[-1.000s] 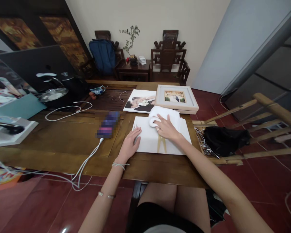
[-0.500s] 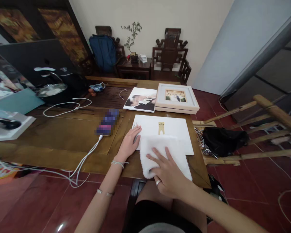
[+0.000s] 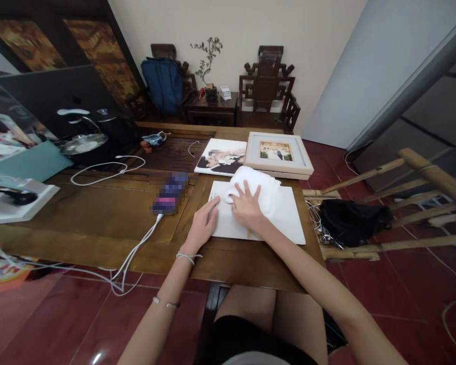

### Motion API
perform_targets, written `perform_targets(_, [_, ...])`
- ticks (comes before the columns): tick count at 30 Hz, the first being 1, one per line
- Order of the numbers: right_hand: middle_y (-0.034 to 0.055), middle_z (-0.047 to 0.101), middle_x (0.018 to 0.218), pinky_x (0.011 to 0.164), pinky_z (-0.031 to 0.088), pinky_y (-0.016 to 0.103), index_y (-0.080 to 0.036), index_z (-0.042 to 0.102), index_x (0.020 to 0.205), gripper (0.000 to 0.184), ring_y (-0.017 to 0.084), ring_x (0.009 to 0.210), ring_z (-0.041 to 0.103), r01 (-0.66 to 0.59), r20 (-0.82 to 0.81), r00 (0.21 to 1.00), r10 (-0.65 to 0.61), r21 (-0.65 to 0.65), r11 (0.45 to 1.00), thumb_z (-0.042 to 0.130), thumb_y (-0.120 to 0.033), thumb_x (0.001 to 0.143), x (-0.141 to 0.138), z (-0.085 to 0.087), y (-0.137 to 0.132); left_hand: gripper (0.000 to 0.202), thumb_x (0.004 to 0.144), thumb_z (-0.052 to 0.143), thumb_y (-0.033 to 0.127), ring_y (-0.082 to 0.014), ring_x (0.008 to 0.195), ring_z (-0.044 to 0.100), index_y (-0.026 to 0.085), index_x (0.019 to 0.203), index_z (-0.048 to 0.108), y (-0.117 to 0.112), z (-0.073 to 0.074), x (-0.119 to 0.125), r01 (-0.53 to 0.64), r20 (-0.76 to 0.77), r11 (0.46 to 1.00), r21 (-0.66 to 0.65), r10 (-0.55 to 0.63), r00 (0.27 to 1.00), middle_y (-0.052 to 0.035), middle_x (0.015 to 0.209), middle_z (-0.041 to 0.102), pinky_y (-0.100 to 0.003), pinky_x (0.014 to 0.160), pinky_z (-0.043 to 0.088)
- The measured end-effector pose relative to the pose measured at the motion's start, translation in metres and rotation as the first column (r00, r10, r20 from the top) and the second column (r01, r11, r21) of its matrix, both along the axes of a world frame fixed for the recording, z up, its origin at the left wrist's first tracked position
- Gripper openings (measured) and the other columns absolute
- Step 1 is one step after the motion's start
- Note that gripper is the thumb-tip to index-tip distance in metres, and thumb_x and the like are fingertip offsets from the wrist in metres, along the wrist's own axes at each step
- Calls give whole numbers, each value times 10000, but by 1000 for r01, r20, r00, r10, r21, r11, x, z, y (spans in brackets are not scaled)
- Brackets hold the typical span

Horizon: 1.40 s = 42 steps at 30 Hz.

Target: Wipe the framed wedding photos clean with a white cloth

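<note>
A white board (image 3: pixel 289 223) lies flat on the wooden table in front of me. My left hand (image 3: pixel 203 223) rests along its left edge, open, with the fingers stretched out over the edge. On the board's upper middle my right hand (image 3: pixel 247 205) presses down on a fluffy white cloth (image 3: pixel 268 185), its fingers spread over the top. Near the thumb side the cloth's left edge curls up. The cloth reaches the far edge of the board. Most of the gold-coloured hanger on the board is hidden under my right hand and forearm.
Behind the board lie a photo panel (image 3: pixel 220 157) and a pale wooden picture frame (image 3: pixel 306 167). A phone (image 3: pixel 171 192) with a white charging cable is to the left. Farther left stand a power strip (image 3: pixel 26 203) and kettles. A bamboo rack (image 3: pixel 365 175) is at the right.
My right hand and the white cloth have moved forward, from the board's near edge to its far part. The gold hanger has become covered. My left hand stays at the left edge.
</note>
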State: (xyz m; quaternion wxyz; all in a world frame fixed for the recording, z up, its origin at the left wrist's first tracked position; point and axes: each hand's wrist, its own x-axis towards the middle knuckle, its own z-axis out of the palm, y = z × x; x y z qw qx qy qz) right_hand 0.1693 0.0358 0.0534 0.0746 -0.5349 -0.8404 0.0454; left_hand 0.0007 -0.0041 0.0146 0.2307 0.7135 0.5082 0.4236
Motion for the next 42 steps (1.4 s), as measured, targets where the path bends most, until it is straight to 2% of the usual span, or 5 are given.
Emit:
perform_targets(6, [111, 343, 1498, 1030, 30, 741, -187, 696, 1022, 293, 400, 1395, 137, -390, -25, 921, 389, -4, 921, 472, -227, 838, -7, 0, -73, 527, 963, 275, 468, -222, 1296, 465, 167, 1338, 489, 1, -2, -2, -82, 438, 992, -97, 116, 892, -97, 1389, 516, -398, 1106, 339])
perform_targets(12, [51, 530, 1369, 1104, -4, 634, -218, 687, 883, 220, 268, 1389, 248, -547, -212, 831, 514, -145, 824, 502, -184, 768, 26, 18, -121, 578, 969, 194, 489, -223, 1280, 482, 157, 1294, 538, 0, -4, 1, -77, 391, 994, -78, 102, 915, -100, 1354, 550, -414, 1109, 339])
perform_targets(23, [139, 488, 1392, 1095, 39, 605, -180, 583, 1216, 403, 265, 1350, 335, -103, -196, 977, 80, -113, 988, 355, -192, 884, 9, 11, 6, 421, 961, 340, 343, -221, 1278, 488, 152, 1256, 573, -3, -2, 1, 24, -73, 997, 69, -19, 997, -117, 1327, 570, -438, 1103, 353])
perform_targets(32, [74, 621, 1247, 1026, 261, 541, -235, 635, 1133, 380, 289, 1128, 548, -120, -222, 972, 77, -187, 975, 374, -201, 858, -37, 33, 39, 307, 893, 483, 268, -251, 1203, 559, 190, 1128, 665, 2, -9, 0, 26, -118, 997, 67, -18, 993, -105, 1225, 645, -490, 1084, 372])
perform_targets(42, [98, 593, 1292, 1013, 360, 422, -156, 657, 1098, 393, 287, 1205, 508, 105, -238, 961, -144, -167, 980, 347, -210, 863, 114, 31, 39, 310, 886, 462, 217, -244, 1201, 563, 203, 1120, 665, 1, -8, 2, 28, -87, 996, 79, -22, 996, -107, 1228, 643, -506, 1071, 386])
